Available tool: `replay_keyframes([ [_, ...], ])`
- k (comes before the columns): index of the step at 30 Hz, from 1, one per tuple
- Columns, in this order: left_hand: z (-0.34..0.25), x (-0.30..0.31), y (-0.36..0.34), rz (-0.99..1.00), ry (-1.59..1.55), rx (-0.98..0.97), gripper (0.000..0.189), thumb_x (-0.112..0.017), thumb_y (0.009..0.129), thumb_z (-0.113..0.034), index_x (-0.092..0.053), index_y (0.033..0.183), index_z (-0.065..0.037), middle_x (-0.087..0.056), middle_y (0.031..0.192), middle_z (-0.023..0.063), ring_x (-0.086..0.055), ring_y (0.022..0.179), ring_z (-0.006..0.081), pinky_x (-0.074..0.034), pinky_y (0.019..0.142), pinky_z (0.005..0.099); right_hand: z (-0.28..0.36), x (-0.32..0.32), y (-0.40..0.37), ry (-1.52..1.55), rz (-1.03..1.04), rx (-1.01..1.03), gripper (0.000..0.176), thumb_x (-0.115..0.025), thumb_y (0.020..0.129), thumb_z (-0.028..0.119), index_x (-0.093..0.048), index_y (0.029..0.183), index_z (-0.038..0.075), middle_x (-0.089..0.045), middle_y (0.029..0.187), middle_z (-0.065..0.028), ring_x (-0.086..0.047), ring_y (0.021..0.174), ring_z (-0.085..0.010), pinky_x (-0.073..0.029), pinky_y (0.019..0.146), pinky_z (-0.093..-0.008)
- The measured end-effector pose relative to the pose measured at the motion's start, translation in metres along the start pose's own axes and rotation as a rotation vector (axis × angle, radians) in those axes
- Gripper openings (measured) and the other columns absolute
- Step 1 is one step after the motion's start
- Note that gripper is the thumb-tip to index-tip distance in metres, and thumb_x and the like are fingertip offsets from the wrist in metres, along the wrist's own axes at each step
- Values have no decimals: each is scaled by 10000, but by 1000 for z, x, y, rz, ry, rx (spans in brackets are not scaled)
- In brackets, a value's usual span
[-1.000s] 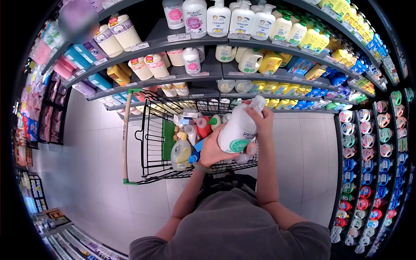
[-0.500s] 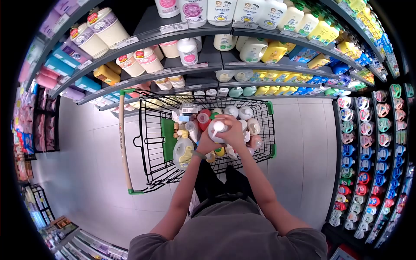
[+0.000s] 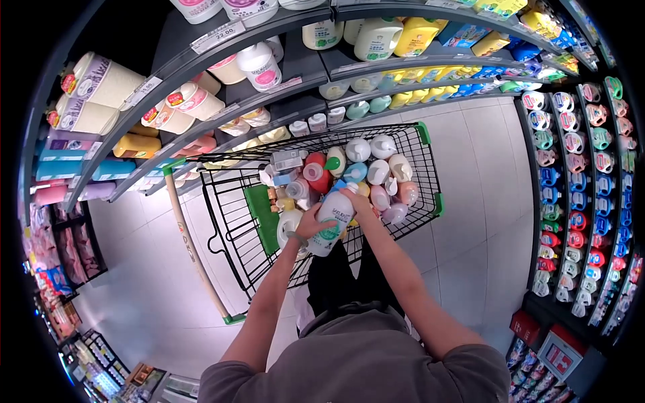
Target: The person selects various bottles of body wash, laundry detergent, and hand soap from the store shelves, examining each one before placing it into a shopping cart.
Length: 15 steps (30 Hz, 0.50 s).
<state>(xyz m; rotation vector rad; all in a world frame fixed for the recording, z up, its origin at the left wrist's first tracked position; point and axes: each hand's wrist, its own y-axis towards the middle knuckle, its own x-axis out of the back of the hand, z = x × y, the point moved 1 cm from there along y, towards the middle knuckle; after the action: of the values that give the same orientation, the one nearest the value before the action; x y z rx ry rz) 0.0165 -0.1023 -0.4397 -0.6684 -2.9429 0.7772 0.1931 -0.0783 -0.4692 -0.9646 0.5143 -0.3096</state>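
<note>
A white bottle with a green label (image 3: 330,227) lies tilted over the near side of the cart, its cap end away from me. My left hand (image 3: 312,223) is wrapped round its left side. At the cap end my right hand (image 3: 359,200) grips the bottle from the right. Below and beyond it, the black wire shopping cart (image 3: 228,232) holds several bottles, among them a red one (image 3: 318,176) and a light blue one (image 3: 356,172). A pale jug (image 3: 289,225) stands just left of my left hand.
Curved shelves with bottles and tubs (image 3: 195,101) run along the far side, close to the cart. On the right stands a rack of detergent bottles (image 3: 576,181). The cart's handle (image 3: 195,248) is at the left, above a tiled floor (image 3: 463,269).
The bottle has gone from upright, seen from above, to tilted with its label showing, and has come nearer to me. Both hands moved with it. The view has turned against the shelves and cart.
</note>
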Motion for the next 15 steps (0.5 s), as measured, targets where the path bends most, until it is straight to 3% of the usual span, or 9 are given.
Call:
replay_keyframes([
  [4,4,3,20,121,299,23,701,-727,666,-409,-468,1189,-19,-565,1076,111,-552,970,195,-427,847,306,-41,36,13,202,-128,-64,441,-724,698,228,-546,1030,0,-609,870,-103,-619,722,-206,-516,605,-336],
  [6,8,-1,30,369,301,136,745,-721,655,-446,-458,1211,-26,-559,1095,122,-548,984,216,-424,847,313,-60,52,5,346,-126,-97,330,-619,793,283,-534,1045,88,-611,929,-67,-607,837,-218,-517,695,-366],
  [7,22,-2,37,380,302,133,745,-721,655,-446,-458,1211,-26,-559,1095,122,-548,984,216,-424,847,313,-69,60,2,317,-199,-104,337,-561,836,306,-503,1098,103,-591,1000,-72,-587,907,-229,-504,737,-400],
  [9,47,-10,48,626,337,215,741,-726,668,-414,-443,1228,-20,-537,1130,120,-520,1018,202,-419,860,300,-99,86,11,376,-135,-48,355,-581,825,300,-503,1098,86,-582,1000,-78,-594,875,-235,-509,696,-414],
  [11,53,-21,50,659,405,131,747,-724,669,-414,-437,1238,-25,-542,1126,117,-522,1015,201,-419,860,297,-110,107,18,426,-67,5,374,-600,815,294,-503,1098,69,-572,1001,-85,-601,843,-240,-515,656,-428],
  [13,72,-29,46,668,569,29,761,-709,676,-431,-421,1267,-47,-554,1114,118,-533,1006,207,-414,870,297,-119,117,9,362,-135,-217,374,-560,845,319,-487,1118,74,-562,1026,-90,-592,866,-250,-508,667,-452],
  [15,84,-26,38,643,442,108,774,-694,679,-457,-414,1273,-47,-552,1120,128,-537,1003,220,-415,868,304,-115,112,2,299,-153,-223,384,-532,862,343,-479,1129,73,-566,1030,-88,-585,891,-244,-501,708,-438],
])
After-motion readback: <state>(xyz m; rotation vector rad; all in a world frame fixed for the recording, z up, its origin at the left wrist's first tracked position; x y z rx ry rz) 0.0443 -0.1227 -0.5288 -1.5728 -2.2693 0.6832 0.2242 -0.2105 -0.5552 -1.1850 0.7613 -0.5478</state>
